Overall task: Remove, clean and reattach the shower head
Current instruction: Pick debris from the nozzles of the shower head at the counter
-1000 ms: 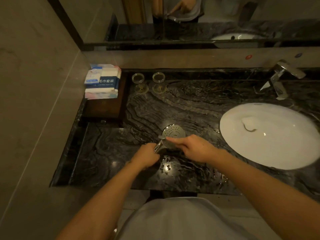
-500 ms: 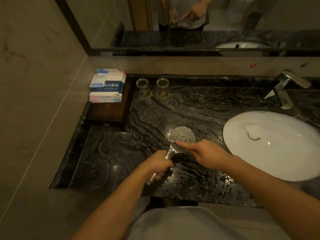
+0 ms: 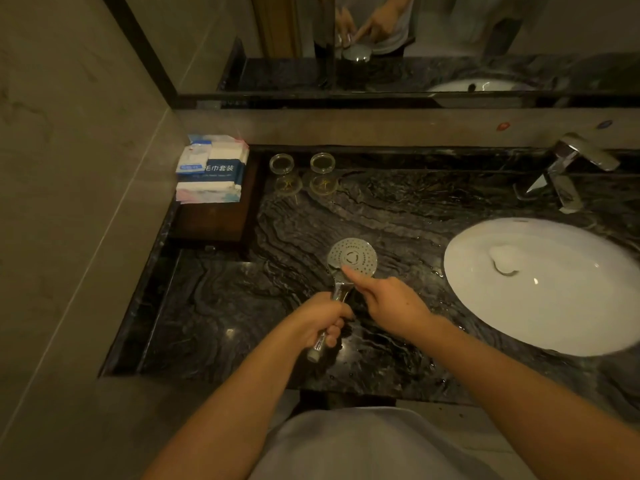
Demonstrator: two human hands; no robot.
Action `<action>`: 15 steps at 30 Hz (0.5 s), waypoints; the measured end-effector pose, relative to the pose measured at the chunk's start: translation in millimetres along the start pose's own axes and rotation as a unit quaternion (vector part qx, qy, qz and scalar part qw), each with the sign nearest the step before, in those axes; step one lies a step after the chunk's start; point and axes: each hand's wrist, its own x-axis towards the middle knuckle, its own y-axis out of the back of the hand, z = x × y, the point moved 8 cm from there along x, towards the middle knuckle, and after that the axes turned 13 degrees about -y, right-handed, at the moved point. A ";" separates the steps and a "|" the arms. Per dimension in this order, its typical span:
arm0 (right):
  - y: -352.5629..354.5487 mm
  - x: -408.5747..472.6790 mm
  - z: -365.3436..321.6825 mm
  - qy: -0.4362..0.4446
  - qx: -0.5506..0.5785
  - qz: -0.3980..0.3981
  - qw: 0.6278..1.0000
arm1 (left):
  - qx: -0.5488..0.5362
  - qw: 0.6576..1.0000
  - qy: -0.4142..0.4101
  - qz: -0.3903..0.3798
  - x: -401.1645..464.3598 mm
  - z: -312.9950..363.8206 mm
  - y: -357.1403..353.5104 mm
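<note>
left hand [image 3: 320,318] grips the shower head [image 3: 351,259] handle; right hand [image 3: 391,301] forefinger touches its face.

One camera is sitting on the person's head, looking forward and down at the dark counter [image 3: 398,216]. It is seeing close up the left hand [image 3: 323,320] and right hand [image 3: 394,303], the white sink [image 3: 554,317] to the right, and the mirror [image 3: 381,46] far off.
</note>
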 end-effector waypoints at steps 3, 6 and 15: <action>-8.6 -8.3 -0.1 -0.010 0.011 -0.006 1.000 | -0.006 1.000 0.008 0.003 1.9 2.2 -2.6; -7.7 -5.7 3.3 -0.027 -0.014 0.002 1.000 | -0.008 1.000 0.018 0.000 3.6 -2.7 -6.2; -18.5 -12.2 0.9 -0.036 -0.062 0.022 0.997 | -0.022 0.999 -0.006 0.023 5.9 10.3 -9.0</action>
